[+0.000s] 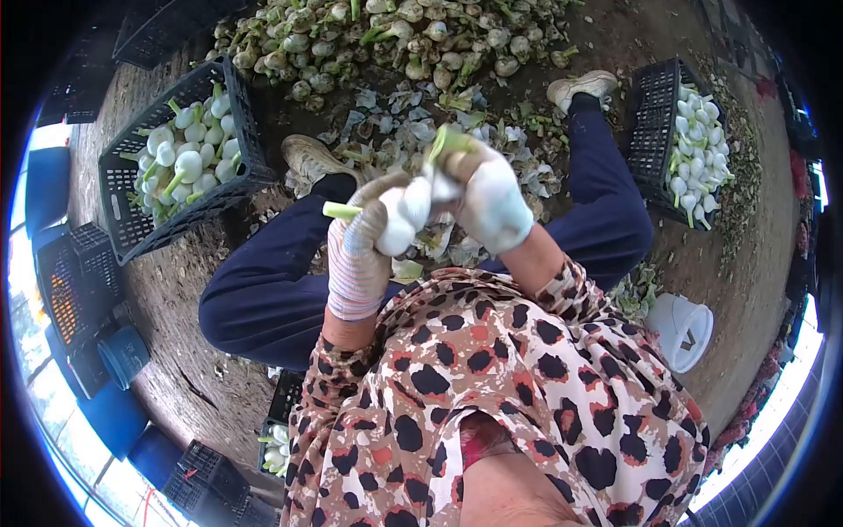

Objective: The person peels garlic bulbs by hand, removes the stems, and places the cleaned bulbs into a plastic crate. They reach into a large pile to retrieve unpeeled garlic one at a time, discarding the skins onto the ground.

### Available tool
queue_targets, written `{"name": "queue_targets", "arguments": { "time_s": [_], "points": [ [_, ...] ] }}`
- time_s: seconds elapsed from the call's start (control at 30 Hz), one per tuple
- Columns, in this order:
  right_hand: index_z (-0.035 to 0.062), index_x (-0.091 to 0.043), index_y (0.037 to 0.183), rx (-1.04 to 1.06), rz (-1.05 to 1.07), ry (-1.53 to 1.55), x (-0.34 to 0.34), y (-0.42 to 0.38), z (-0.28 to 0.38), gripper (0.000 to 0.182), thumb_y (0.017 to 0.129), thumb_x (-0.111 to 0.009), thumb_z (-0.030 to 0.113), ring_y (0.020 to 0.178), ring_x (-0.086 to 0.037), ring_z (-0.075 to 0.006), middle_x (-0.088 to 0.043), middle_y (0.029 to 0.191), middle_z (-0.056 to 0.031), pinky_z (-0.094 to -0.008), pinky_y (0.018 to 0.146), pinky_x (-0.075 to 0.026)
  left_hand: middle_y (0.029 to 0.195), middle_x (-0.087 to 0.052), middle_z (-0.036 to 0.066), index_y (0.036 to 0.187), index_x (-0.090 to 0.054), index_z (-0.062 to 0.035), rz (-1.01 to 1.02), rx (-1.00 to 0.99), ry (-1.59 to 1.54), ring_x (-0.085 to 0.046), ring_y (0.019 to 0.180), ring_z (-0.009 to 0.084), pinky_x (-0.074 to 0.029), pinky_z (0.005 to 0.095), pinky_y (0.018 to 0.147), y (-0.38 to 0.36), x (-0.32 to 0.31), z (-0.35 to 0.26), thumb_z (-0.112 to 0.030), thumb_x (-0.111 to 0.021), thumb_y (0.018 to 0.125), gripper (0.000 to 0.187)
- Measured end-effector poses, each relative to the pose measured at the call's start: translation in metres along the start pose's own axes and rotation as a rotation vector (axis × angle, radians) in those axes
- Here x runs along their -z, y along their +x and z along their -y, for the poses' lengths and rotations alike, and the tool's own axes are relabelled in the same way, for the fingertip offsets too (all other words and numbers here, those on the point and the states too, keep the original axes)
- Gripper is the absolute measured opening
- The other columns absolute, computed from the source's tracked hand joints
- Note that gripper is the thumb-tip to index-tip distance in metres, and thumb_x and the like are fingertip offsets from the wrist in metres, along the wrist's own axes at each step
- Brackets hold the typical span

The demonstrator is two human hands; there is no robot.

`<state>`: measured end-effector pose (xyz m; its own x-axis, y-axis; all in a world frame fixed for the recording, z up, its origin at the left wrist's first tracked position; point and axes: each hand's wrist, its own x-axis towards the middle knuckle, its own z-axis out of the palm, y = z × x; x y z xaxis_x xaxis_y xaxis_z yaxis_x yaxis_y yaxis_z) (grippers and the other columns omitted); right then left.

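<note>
Two gloved hands meet above the lap. My left hand [364, 241], in a striped glove, is closed around white peeled bulbs [399, 230]; a cut green stem pokes out on its left side. My right hand [492, 193], in a whitish glove, is closed beside them, with a green stem [450, 140] at its fingertips. Something pale or shiny shows between the hands, too blurred to name. Papery peelings [518, 145] lie on the ground just beyond the hands.
A heap of unpeeled bulbs [404, 31] lies ahead. Black crates of peeled bulbs stand at left [250, 176] and right [645, 114]. A white bucket [680, 325] sits at the right, near the right knee. Stacked crates [75, 272] and a blue tub [124, 356] are far left.
</note>
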<state>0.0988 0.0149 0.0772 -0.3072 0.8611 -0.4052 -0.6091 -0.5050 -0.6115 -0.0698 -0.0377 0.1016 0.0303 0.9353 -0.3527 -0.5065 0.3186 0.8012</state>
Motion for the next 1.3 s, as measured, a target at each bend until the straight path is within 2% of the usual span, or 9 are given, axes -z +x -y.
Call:
{"name": "queue_targets", "arguments": {
  "time_s": [0.3,0.43,0.57,0.7,0.83,0.97,1.07,1.2,1.3],
  "points": [
    [-0.0023,-0.038,0.144,0.034,0.259,0.184,0.006,-0.009,0.018,0.06,0.088,-0.06,0.003,0.096,-0.065,-0.023,-0.061,0.113,-0.0186,-0.04,0.082,-0.058,0.126,-0.056,0.018,0.142,-0.037,0.0065,0.003,-0.03,-0.224,-0.06,0.113,0.0247,-0.049,0.0354,0.099,0.01,0.007,0.015,-0.024,-0.066,0.085,0.07],
    [0.0023,-0.028,0.153,-0.097,0.317,-0.603,0.005,-0.019,0.034,0.085,0.077,-0.066,-0.003,0.101,-0.061,-0.0193,-0.058,0.12,-0.0174,-0.0326,0.087,-0.053,0.124,-0.056,0.016,0.142,-0.036,0.0063,-0.065,-0.088,0.076,-0.061,0.109,0.0223,-0.051,0.0337,0.096,0.008,0.007,0.01,-0.023,-0.066,0.087,0.069],
    [-0.0002,-0.054,0.12,0.658,0.176,-1.23,0.0,-0.013,-0.006,0.041,0.079,-0.063,-0.005,0.09,-0.062,-0.0153,-0.063,0.1,-0.0101,-0.0307,0.082,-0.052,0.115,-0.059,0.014,0.14,-0.038,0.0061,-0.162,-0.074,0.282,-0.06,0.102,0.0181,-0.052,0.0292,0.089,0.013,0.003,0.023,-0.042,-0.07,0.09,0.076],
    [0.0,-0.056,0.108,0.742,0.205,-1.293,-0.002,-0.006,-0.016,0.027,0.082,-0.06,-0.006,0.086,-0.062,-0.0133,-0.062,0.09,-0.0063,-0.0302,0.076,-0.052,0.095,-0.065,0.009,0.113,-0.061,0.0039,-0.136,0.279,0.396,-0.062,0.079,0.0134,-0.052,0.0257,0.07,0.011,0.019,0.013,-0.045,-0.061,0.096,0.051],
    [-0.0003,-0.055,0.109,0.258,-0.118,-0.564,0.033,0.028,-0.025,0.022,0.088,-0.052,-0.007,0.073,-0.058,-0.0101,-0.063,0.091,-0.0058,-0.0246,0.064,-0.051,0.099,-0.065,0.01,0.113,-0.061,0.0018,-0.159,0.044,0.175,-0.064,0.078,0.0159,-0.052,0.0259,0.064,0.013,0.018,0.029,-0.04,-0.05,0.1,0.045],
    [0.0,-0.041,0.139,0.023,-0.087,-0.543,0.038,0.021,0.0,0.051,0.091,-0.059,0.0,0.083,-0.06,-0.0106,-0.063,0.107,-0.0099,-0.0231,0.068,-0.053,0.104,-0.064,0.011,0.117,-0.059,0.0025,-0.125,-0.069,-0.034,-0.065,0.086,0.0181,-0.054,0.0301,0.074,0.013,0.012,0.017,-0.028,-0.052,0.098,0.037],
    [0.0019,-0.009,0.157,-0.054,0.212,-0.749,0.023,-0.004,0.016,0.108,0.077,-0.08,0.014,0.14,-0.036,-0.03,-0.025,0.158,-0.0189,-0.0416,0.111,-0.038,0.107,-0.064,0.012,0.123,-0.055,0.0046,-0.183,-0.191,0.166,-0.062,0.098,0.018,-0.051,0.0295,0.089,0.018,0.01,0.019,-0.025,-0.054,0.097,0.039],
    [-0.0002,-0.063,0.112,0.451,0.18,-1.042,0.0,-0.018,-0.006,0.042,0.072,-0.075,0.004,0.1,-0.066,-0.0317,-0.065,0.11,-0.0174,-0.0368,0.086,-0.054,0.113,-0.061,0.014,0.126,-0.054,0.0043,-0.191,-0.295,0.298,-0.059,0.105,0.018,-0.048,0.0312,0.094,0.018,0.005,0.03,-0.029,-0.055,0.098,0.043],
    [0.0011,-0.065,0.1,0.757,0.223,-1.278,0.003,-0.011,-0.012,0.028,0.073,-0.072,0.001,0.088,-0.067,-0.0283,-0.068,0.095,-0.0132,-0.0365,0.077,-0.054,0.105,-0.064,0.012,0.123,-0.056,0.0039,-0.188,-0.119,0.452,-0.062,0.093,0.016,-0.052,0.0294,0.082,0.02,0.009,0.019,-0.033,-0.056,0.099,0.043]
  ]
}}
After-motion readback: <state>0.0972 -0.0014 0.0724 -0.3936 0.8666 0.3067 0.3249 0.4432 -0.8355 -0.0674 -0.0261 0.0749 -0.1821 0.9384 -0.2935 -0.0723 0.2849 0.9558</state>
